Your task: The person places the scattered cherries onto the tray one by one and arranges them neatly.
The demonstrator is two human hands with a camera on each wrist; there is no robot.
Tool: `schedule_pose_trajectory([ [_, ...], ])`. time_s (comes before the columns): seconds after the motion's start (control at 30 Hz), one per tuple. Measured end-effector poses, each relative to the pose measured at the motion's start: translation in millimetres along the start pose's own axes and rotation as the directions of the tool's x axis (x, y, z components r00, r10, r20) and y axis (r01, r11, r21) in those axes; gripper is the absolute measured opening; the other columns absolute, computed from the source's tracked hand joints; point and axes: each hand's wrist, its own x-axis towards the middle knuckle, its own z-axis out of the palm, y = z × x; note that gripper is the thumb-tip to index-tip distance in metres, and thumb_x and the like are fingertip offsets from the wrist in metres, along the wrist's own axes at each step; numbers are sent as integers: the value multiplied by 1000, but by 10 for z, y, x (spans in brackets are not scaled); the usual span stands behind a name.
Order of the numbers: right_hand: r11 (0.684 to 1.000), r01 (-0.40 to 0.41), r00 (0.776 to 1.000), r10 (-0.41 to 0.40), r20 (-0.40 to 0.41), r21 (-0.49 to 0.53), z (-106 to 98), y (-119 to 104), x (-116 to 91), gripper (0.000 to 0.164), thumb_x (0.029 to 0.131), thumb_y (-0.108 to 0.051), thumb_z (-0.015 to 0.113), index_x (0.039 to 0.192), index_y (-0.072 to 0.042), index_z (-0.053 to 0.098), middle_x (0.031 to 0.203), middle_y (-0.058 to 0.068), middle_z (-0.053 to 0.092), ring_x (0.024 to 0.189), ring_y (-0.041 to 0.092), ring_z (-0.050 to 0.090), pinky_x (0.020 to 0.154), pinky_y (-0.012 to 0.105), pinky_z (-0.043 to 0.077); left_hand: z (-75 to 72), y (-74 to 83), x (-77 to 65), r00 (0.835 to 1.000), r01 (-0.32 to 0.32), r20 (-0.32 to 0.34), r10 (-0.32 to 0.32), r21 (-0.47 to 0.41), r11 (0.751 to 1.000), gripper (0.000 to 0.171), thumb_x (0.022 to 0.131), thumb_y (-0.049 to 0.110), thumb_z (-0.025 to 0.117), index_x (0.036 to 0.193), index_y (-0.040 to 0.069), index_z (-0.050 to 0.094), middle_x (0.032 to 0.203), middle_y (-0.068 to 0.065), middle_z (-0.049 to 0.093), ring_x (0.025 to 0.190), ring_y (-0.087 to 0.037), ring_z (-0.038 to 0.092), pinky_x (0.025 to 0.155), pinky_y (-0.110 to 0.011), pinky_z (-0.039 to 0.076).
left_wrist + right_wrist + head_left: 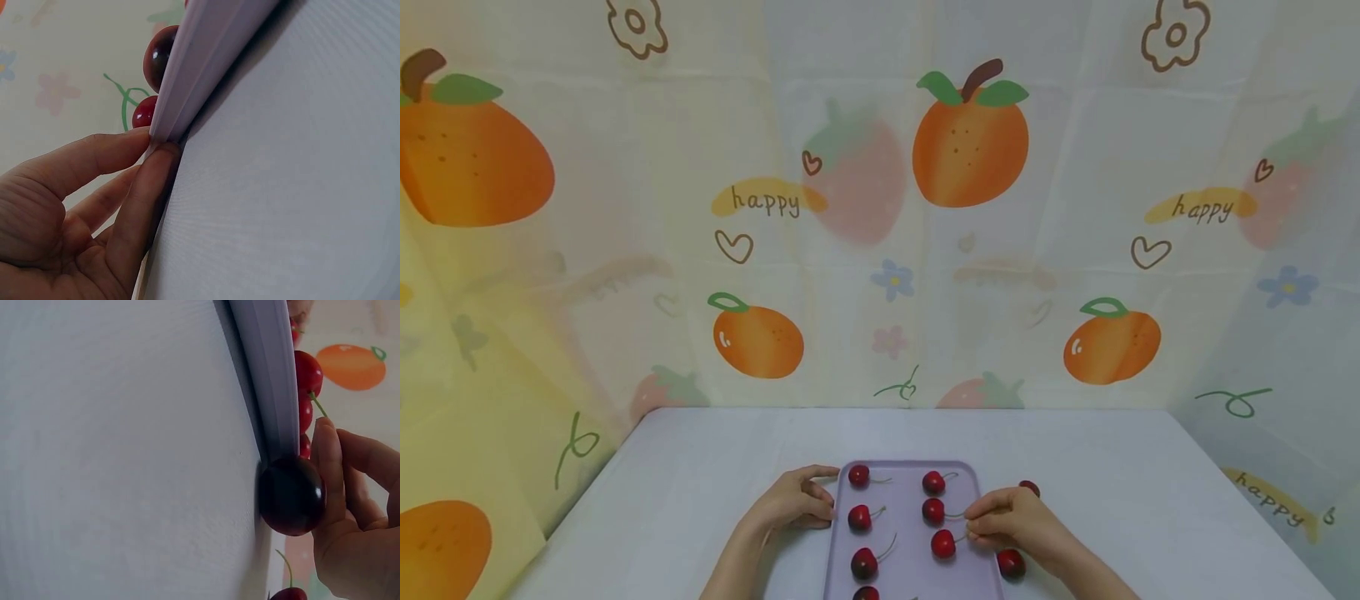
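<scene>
A lilac tray [901, 575] lies on the white table with cherries in two columns. My left hand [797, 502] is at its left side; in the left wrist view the thumb and a finger [119, 152] pinch the tray's rim [187, 81]. Over the right edge, my right hand [1018, 527] pinches the stem of a cherry [943, 544], which sits lowest of three in the right column. The right wrist view shows that stem [319, 405] running up to the fingertips. Just above it sits another cherry [933, 511], its stem pointing toward the same hand.
Outside the tray on the right, a dark cherry [1011, 564] lies against the tray wall, below my right hand. Another cherry [1030, 488] shows partly behind that hand. The left column holds several cherries, including one [864, 563] near the front. A fruit-printed curtain [850, 333] stands behind the table.
</scene>
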Motion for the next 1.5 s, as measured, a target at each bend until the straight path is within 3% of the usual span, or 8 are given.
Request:
schedule_pose_trajectory([
  [0.6,1000,3,1000,-3,8,-8,70,14,30,31,87,-7,71,108,16,67,91,11,76,76,9,71,72,24,62,-6,-23,-3,1000,-16,11,16,-9,1000,69,76,0,78,139,-4,50,84,-7,63,69,-13,65,69,-33,64],
  [0.93,1000,-22,1000,23,7,-2,58,-14,19,31,86,-10,73,107,13,68,88,7,76,76,8,71,73,24,62,-17,-20,-4,999,-21,24,22,-23,1000,69,76,0,77,139,-4,50,84,-6,63,70,-13,65,69,-33,64],
  [1.3,996,-24,999,20,-42,-90,-78,-11,-10,33,87,-16,73,109,9,70,86,4,76,73,9,68,72,23,62,-28,-19,3,998,-44,44,46,-37,998,69,76,0,77,139,-5,49,83,-5,64,70,-12,66,70,-33,64],
  [1.5,997,-19,999,16,-35,-81,-135,-29,-31,36,87,-18,73,110,10,69,90,5,76,76,9,69,74,24,62,-32,-19,3,998,-39,46,41,-32,999,69,76,0,77,139,-5,49,82,-4,63,70,-12,66,70,-33,64],
])
